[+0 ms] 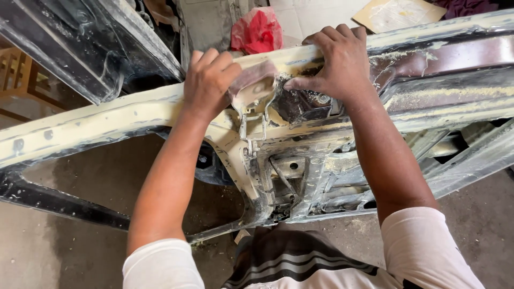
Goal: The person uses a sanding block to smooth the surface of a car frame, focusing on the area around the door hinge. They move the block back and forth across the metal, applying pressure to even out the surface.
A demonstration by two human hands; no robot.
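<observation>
A car door frame lies flat across the view, its upper rail coated in cream filler and dust. My left hand presses a folded piece of brownish sandpaper against the rail near the middle bracket. My right hand grips the rail's far edge just to the right, thumb resting on the dark bare metal beside the sandpaper. Below the hands the door's inner metal latch structure shows.
Another dark glossy body panel stands at the upper left. A red plastic bag and a cardboard sheet lie on the floor beyond the door. Grey concrete floor lies beneath. A wooden piece is at the left edge.
</observation>
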